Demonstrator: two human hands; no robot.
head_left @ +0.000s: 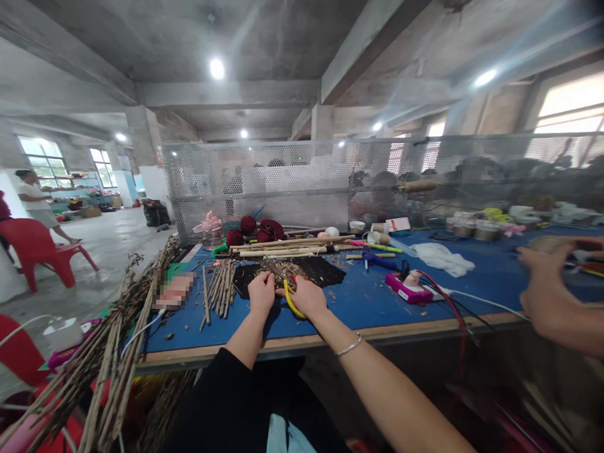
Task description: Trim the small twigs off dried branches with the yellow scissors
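Observation:
My right hand [309,297] is closed around hand shears with a yellow handle [292,303] and a bit of red near the pivot. Their blades point away over a black cloth [332,273] strewn with small wood chips [300,268]. Close beside it, my left hand [262,293] is closed in a pinch near the blades. What it pinches is too small to make out. Left of my hands, several short cut sticks [222,288] lie side by side on the blue table [277,329].
A bundle of long twigs [120,332] leans at the table's left edge. Behind the cloth are long peeled sticks [291,249], dark red yarn balls [248,225] and a blue glue gun [378,259]. A magenta power strip [408,288] lies to the right, near another person's hands [550,277].

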